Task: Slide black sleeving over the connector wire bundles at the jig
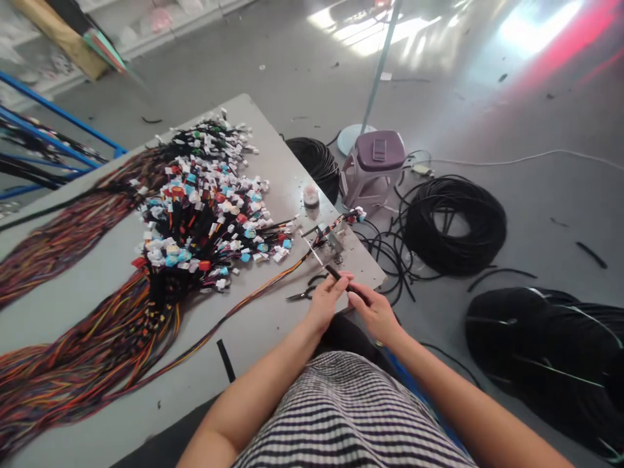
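Note:
Both hands are at the table's front corner, closed on a short black tube (358, 295). My left hand (327, 300) pinches its upper end and my right hand (377, 315) grips the lower end. A thin metal rod (312, 250) points up and left from the tube's upper end; whether it runs inside is hidden. Just beyond lies a wire harness (273, 284) with small connectors (359, 213), beside a small grey metal block (335, 243). Black-handled scissors (299, 296) rest left of my left hand.
Bundled harnesses with white, blue and red connectors (209, 208) cover much of the table (266, 140). A small round container (311, 196) stands near its right edge. On the floor are a purple-topped stool (380, 159), black tubing coils (453, 224) and a larger bundle (536, 351).

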A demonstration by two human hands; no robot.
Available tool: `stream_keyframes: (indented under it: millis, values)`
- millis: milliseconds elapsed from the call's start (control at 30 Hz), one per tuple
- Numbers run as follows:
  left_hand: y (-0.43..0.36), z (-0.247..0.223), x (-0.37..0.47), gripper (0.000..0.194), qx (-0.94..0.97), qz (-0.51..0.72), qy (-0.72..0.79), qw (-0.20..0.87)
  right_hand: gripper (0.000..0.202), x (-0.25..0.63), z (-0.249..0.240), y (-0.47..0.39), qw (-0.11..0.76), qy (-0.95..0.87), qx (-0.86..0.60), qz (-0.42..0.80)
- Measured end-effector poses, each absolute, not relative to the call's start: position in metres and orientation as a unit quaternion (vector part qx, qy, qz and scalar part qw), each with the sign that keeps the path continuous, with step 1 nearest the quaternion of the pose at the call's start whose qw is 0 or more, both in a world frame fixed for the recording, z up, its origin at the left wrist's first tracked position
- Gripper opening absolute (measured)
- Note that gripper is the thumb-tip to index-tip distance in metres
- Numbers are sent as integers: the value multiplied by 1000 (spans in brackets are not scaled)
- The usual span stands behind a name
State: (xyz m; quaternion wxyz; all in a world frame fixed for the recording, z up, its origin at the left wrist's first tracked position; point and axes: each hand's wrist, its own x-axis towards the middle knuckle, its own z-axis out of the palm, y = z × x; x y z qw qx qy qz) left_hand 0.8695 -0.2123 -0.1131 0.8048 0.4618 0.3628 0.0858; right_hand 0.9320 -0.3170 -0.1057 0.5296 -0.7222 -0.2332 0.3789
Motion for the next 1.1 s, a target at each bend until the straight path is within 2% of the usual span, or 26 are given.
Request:
stream_keyframes:
  millis: [133,267,400,467,533,700,867,967,1033,1100]
  values:
    - [-196,-129,857,56,440,100,391,802,42,951,-112,-319,483,-278,-735,386]
    - [-177,-145,857,54,521,98,383,757,38,988,-122,-312,428,-347,-768,327]
    - [-127,-170,862,41,682,166,407,585,34,1060,-151,-300,277,-344,-863,245]
    - [-101,-187,867,36,733,133,409,527,32,1098,-170,-292,193,-363,-880,237]
    - [-81,-202,873,36,740,50,397,541,32,1127,-186,-281,160,-396,-867,255]
    - [-52,-216,878,52,703,-122,296,635,32,1162,-199,-265,163,-449,-823,307]
    - [-29,-201,885,39,726,-155,244,624,32,1183,-195,-265,175,-481,-794,327]
    - [-22,-195,894,32,689,-203,237,654,30,1186,-197,-247,184,-516,-756,360]
    - [-21,-196,899,33,637,-220,244,697,30,1178,-201,-224,184,-549,-720,381]
    - [-23,-200,902,44,574,-216,255,748,29,1162,-202,-199,176,-599,-673,397]
